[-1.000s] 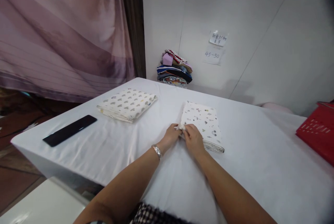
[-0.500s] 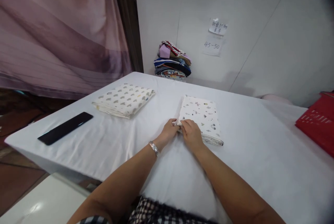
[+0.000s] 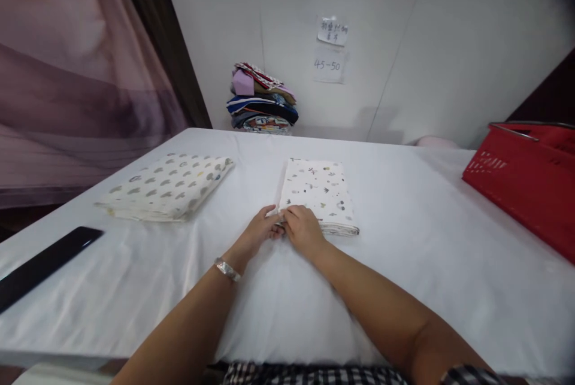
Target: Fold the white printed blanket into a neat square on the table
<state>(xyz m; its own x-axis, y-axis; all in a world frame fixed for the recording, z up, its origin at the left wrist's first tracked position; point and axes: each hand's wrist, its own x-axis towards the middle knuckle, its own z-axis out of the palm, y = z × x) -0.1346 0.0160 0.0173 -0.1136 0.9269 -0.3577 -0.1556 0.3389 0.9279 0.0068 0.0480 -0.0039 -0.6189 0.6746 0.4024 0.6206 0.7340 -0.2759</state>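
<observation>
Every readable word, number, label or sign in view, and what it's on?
"45-50": handwritten on the lower paper on the wall.
Upper paper, just above: handwritten characters, too blurred to read reliably.
Middle folded cloth: printed motifs, no readable words.
No other readable text.

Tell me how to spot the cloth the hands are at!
Start at the big white table. Near its middle, the left hand and the right hand come together at the near left corner of a folded cloth. Small scattered drawings set it apart from the other folded cloth, on the left, with its rows of bigger grey shapes.
</observation>
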